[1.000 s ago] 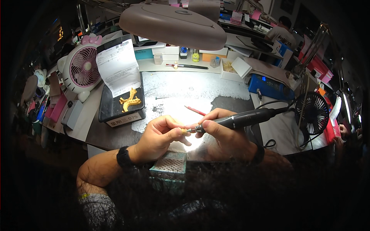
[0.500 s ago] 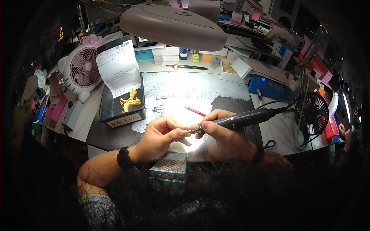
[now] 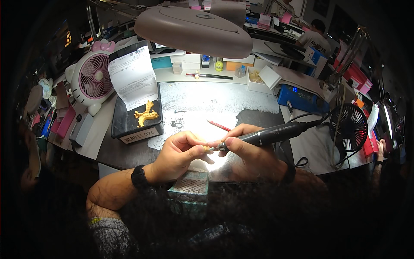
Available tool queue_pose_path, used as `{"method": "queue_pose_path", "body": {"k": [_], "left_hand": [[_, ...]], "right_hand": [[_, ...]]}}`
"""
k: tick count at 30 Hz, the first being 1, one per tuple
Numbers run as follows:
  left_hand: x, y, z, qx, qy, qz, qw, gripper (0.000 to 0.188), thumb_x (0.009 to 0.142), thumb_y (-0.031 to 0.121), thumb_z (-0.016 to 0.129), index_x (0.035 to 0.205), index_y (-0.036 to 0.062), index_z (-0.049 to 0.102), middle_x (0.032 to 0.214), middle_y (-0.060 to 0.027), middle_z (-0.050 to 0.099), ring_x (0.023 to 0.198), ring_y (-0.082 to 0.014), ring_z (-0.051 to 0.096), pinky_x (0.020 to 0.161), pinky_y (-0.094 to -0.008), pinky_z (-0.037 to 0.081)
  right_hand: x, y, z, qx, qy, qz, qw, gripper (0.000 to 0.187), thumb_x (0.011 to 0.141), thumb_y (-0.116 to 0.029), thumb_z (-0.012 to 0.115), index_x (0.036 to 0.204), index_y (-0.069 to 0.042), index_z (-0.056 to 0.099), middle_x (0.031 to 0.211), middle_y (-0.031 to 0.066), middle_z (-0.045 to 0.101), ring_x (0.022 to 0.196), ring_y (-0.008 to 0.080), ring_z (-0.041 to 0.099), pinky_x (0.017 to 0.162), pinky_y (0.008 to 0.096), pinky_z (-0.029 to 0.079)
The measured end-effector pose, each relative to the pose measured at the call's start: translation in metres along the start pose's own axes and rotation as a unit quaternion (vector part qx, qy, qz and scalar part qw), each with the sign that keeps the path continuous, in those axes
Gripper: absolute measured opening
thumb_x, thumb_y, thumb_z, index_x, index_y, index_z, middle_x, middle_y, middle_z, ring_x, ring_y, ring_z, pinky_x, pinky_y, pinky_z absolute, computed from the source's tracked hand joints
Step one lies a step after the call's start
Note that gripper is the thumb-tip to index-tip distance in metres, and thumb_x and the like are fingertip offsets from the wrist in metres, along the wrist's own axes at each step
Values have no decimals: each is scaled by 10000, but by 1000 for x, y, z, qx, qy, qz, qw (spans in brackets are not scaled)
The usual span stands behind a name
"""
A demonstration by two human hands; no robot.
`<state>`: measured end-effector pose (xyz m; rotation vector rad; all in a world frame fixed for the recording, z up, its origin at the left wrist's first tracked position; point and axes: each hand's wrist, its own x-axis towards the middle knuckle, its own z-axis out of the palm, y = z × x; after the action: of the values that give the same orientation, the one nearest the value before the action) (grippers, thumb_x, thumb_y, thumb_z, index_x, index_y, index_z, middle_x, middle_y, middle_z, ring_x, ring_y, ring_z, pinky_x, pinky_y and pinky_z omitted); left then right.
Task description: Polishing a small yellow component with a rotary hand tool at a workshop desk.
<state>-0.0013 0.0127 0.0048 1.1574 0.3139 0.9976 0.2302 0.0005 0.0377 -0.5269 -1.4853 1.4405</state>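
Note:
My left hand [image 3: 179,151] pinches a small yellowish piece [image 3: 206,148] between thumb and fingertips; the fingers hide most of it. In my right hand [image 3: 246,150] is a black rotary handpiece [image 3: 276,133], held like a pen. Its metal tip points left and meets or nearly meets the piece; actual contact is too small to tell. Both hands are close together in the bright lamplight, above the near edge of the bench. Just below them stands a box with a perforated top [image 3: 191,183]. A red pencil-like tool [image 3: 218,125] lies beyond my right fingers.
A black tray [image 3: 118,127] at left holds yellow dental models [image 3: 145,115] and a paper slip [image 3: 133,80]. The lamp head [image 3: 194,32] hangs above. A blue control unit [image 3: 302,98], the handpiece's cord and a black fan [image 3: 349,126] stand right; a pink-white fan [image 3: 92,75] stands left.
My hands and the handpiece stay almost in place, with only a slight shift at the fingertips. At the far right another person's hand has moved; an arm shows more at the far left.

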Motion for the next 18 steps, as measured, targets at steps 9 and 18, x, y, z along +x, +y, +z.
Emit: {"method": "queue_pose_path", "body": {"k": [9,18], "left_hand": [[0,0,-1,3,2,-4,1000,23,989,35,607,1000,21,592,1051,-139,666,1009,-229,692,849,-452,625],[0,0,0,7,8,-4,1000,20,991,33,603,1001,19,593,1044,-139,667,1008,-226,693,849,-447,625]], "right_hand": [[-2,1,2,60,25,29,997,102,979,-51,612,1001,47,632,922,130,705,861,160,676,901,326,534],[-1,2,0,12,14,5,1000,92,974,-43,612,998,45,631,902,124,707,841,156,676,982,351,503]]}}
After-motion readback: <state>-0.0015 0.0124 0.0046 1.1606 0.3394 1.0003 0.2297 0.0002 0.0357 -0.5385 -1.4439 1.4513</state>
